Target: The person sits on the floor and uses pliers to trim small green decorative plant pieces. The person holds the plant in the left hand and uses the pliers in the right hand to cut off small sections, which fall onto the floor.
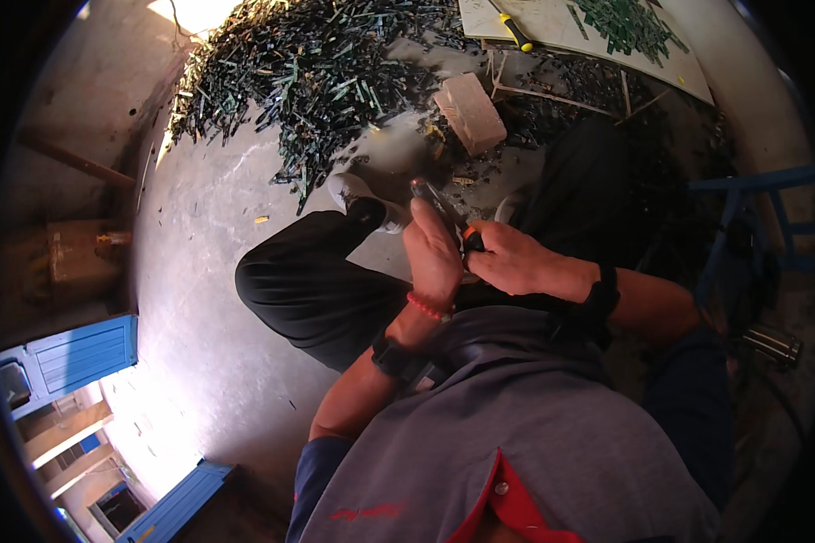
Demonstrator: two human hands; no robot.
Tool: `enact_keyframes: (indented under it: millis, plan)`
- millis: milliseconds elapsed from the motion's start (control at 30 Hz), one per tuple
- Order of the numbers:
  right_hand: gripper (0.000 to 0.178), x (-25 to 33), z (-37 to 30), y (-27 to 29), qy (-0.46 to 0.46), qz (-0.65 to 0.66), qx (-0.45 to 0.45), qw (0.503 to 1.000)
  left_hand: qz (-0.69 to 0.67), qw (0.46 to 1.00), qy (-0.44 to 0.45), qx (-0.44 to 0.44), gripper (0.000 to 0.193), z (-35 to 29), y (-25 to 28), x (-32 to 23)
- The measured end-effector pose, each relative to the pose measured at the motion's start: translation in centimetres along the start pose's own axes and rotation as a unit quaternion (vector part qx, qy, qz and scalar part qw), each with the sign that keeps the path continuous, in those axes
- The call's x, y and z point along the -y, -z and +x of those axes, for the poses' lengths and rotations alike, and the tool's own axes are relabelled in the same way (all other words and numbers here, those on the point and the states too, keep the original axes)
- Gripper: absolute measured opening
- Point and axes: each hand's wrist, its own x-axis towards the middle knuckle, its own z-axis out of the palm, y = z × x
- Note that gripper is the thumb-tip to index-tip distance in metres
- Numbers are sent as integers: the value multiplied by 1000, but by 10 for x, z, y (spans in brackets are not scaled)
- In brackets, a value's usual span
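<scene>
In front of my lap, my left hand [433,252] is closed, its fingers pointing away from me, around a narrow dark piece [419,187] that pokes out past the fingertips. What this piece is, I cannot make out. My right hand [513,260] comes in from the right, wrapped round a tool with an orange and black handle [473,239]. The tool's working end is hidden between the hands, which are close together. Past them, a wide heap of dark green and black strips [326,90] covers the floor.
A pale block [470,113] lies beyond my hands. On a light board [552,32] at the far right are a yellow and black screwdriver [516,32] and a pile of green strips [627,27]. A blue metal frame [743,185] stands at right; my bent knee [290,271] is at left.
</scene>
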Motion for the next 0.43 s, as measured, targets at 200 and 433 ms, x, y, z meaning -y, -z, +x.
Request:
enact_keyframes:
  millis: [200, 433]
  plan:
    - [42, 12, -4, 8, -22, -93, 24, 995, 10, 1000, 12, 5, 66, -2, 4, 2]
    - [42, -18, 6, 6, 74, -97, 65, 990, 7, 999, 29, 16, 66, -2, 5, 1]
